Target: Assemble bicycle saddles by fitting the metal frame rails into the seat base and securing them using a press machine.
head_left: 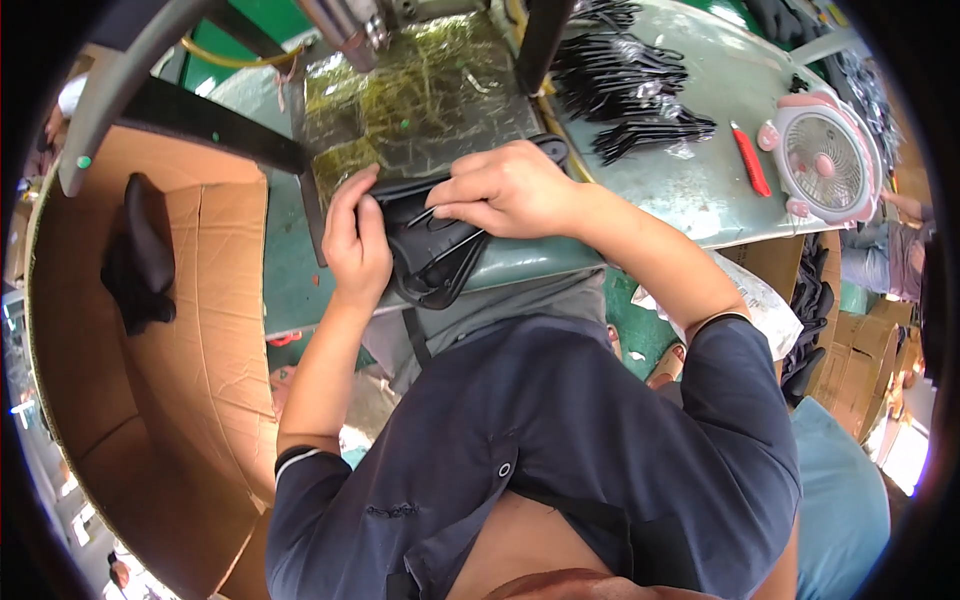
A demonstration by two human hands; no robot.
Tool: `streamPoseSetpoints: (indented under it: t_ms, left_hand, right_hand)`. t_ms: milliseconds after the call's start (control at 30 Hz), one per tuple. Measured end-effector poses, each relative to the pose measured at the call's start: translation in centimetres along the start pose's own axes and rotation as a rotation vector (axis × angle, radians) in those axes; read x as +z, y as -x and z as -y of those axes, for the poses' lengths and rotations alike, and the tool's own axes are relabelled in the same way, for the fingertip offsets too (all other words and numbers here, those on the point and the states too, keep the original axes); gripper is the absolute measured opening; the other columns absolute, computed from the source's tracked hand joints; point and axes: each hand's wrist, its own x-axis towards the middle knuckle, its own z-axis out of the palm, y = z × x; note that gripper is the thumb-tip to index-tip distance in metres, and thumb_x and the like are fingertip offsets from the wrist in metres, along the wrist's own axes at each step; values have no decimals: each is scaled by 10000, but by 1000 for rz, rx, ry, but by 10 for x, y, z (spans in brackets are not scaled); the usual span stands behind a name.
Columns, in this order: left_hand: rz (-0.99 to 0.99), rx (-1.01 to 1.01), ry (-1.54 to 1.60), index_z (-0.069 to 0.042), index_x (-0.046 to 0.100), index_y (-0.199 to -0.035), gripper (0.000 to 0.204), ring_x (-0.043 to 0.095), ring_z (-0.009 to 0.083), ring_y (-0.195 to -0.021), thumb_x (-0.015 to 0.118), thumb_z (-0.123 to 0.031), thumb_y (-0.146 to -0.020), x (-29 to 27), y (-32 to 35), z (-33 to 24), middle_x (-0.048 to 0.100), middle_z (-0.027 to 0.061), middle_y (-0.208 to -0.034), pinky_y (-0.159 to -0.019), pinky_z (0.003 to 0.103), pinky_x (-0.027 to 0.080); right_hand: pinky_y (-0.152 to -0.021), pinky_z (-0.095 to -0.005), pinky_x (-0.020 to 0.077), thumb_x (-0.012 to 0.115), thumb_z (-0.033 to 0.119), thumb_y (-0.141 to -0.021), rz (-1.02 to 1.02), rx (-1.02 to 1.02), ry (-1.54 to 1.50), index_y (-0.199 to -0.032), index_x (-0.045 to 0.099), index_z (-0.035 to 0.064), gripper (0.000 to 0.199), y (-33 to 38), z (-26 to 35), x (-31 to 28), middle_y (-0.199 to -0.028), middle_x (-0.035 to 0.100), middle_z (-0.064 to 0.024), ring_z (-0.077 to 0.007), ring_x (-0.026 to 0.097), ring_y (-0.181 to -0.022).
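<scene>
Just right of the cardboard box [200, 330], at the near edge of the green surface [690, 190], both hands close on a black plastic bundle [430, 255]: the left hand [355, 240] pinches its left edge, the right hand [510, 190] presses on top. It looks light, thin, springy and slick, best gripped by its edges. Its underside is hidden; the black pile [630, 90] further right is hard to make out.
</scene>
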Motion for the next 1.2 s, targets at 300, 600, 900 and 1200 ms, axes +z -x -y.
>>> streamPoseSetpoints:
  t_ms: [300,600,900,1200]
  left_hand:
    - [220,370,-339,-60,692,-1122,263,615,457,-1235,809,-172,-915,-8,3,-15,624,224,-1413,-1059,541,497]
    - [192,337,-368,17,730,-933,229,634,416,-1139,687,-207,-954,7,-5,-15,691,212,-1275,-979,502,507]
    - [56,197,-480,16,689,-882,220,612,444,-1164,708,-182,-978,6,1,-32,671,226,-1302,-1010,524,484]
    - [43,94,-461,47,716,-904,202,629,455,-1171,741,-149,-945,30,-38,-33,684,243,-1319,-1020,518,505]
  right_hand:
    - [-896,-462,546,821,262,-844,-107,-229,59,-1159,753,129,349,-6,10,13,-1109,660,-95,-333,672,-1018]
    - [-830,-414,577,810,355,-809,-180,-63,203,-1245,737,100,510,-5,17,37,-1154,751,-110,-271,725,-884]
    - [-1148,-557,416,819,497,-852,-306,-66,307,-1349,662,76,670,-12,28,5,-1461,592,-186,-420,548,-1343]
    - [-811,-449,639,766,191,-802,-390,350,280,-1308,730,55,525,-9,-1,39,-1219,719,-202,-389,758,-944]
